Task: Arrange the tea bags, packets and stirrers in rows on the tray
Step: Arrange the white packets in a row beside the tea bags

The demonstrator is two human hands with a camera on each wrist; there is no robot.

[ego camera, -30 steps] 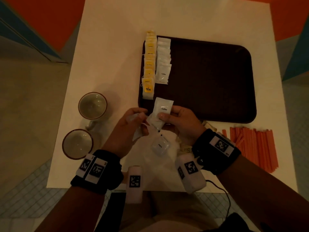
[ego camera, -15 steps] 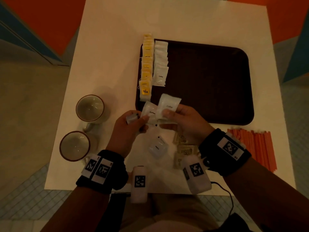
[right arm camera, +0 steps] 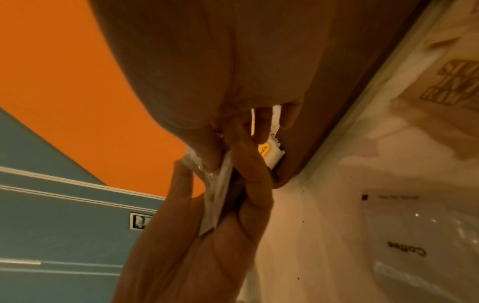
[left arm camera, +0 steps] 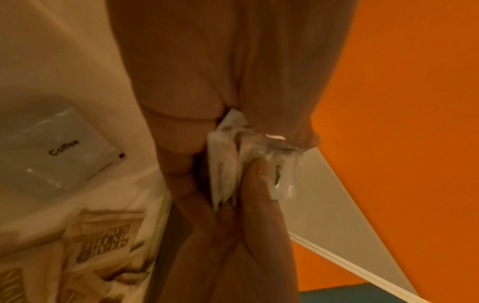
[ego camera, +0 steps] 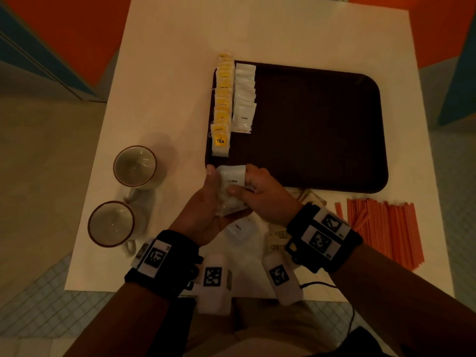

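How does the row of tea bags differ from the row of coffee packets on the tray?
The tea bags carry yellow labels; the coffee packets are plain white with small dark print. The tea bag row lies along the left rim of the tray and reaches nearer the person; the coffee row lies to its right and ends sooner. Both rows overlap like shingles.

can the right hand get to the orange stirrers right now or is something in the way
Probably not at once. The path looks free: the orange stirrers lie bare on the table just beside the right hand. But that hand shares a grip on the coffee packets with the left hand.
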